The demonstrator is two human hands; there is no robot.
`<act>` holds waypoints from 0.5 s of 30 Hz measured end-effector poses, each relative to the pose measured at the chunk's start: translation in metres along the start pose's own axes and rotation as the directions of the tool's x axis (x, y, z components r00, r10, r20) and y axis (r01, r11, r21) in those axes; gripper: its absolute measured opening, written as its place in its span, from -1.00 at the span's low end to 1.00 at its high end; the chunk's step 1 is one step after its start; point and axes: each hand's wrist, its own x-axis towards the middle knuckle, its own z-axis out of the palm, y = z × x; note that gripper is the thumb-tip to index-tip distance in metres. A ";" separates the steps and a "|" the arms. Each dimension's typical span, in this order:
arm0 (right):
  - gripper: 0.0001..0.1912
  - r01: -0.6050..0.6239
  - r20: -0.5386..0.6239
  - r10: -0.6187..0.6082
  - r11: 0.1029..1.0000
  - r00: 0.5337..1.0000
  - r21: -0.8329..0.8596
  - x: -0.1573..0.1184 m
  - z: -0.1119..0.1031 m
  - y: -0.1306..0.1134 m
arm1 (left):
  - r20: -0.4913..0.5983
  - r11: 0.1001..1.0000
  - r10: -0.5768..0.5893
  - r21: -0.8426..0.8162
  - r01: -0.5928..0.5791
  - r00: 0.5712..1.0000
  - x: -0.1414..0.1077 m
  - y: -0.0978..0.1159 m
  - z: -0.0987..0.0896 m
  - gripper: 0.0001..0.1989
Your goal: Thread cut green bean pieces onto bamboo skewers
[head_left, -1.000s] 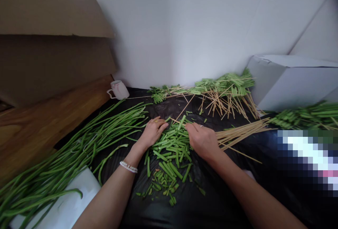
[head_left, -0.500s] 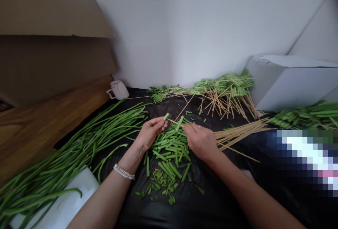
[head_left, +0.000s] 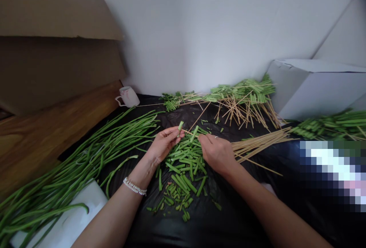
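My left hand (head_left: 163, 144) is raised over the heap and pinches a short cut piece of green bean (head_left: 180, 126) at its fingertips. A thin bamboo skewer (head_left: 188, 132) runs from that piece towards my right hand (head_left: 216, 151), whose fingers close on the skewer and on another bean piece (head_left: 195, 133). Below both hands lies a loose heap of cut yardlong beans (head_left: 181, 168). A beaded bracelet (head_left: 134, 186) circles my left wrist.
Long uncut beans (head_left: 85, 156) lie at left on a black plastic sheet (head_left: 228, 210). Loose skewers (head_left: 260, 145) lie at right. Skewered bean rows (head_left: 243, 95) lie at the back, near a white mug (head_left: 128, 97), a white box (head_left: 314, 88) and a cardboard box (head_left: 57, 42).
My left hand has lifted off the heap and now holds the bean piece upright at the skewer's end. My right hand has shifted only slightly.
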 end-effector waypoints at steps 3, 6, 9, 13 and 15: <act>-0.80 0.002 -0.002 -0.002 1.000 1.000 -0.005 0.000 0.000 0.000 | 0.007 1.000 -0.002 -0.001 0.002 1.000 -0.001 0.000 0.001 -0.72; -0.79 0.000 0.001 0.000 1.000 1.000 -0.013 0.000 0.000 0.000 | 0.009 1.000 0.001 -0.004 -0.001 1.000 -0.002 0.000 0.002 -0.72; -0.80 -0.003 0.002 0.003 1.000 1.000 -0.021 0.000 0.001 0.000 | 0.013 1.000 0.001 -0.002 -0.001 1.000 -0.002 0.000 0.002 -0.72; -0.79 -0.003 0.004 0.003 1.000 1.000 -0.018 0.000 0.002 0.000 | 0.008 1.000 0.002 0.002 -0.002 1.000 -0.002 -0.001 0.002 -0.75; -0.79 -0.002 0.013 0.002 1.000 1.000 -0.010 0.000 0.001 0.000 | -0.007 1.000 0.005 -0.002 -0.005 1.000 -0.001 -0.001 0.002 -0.74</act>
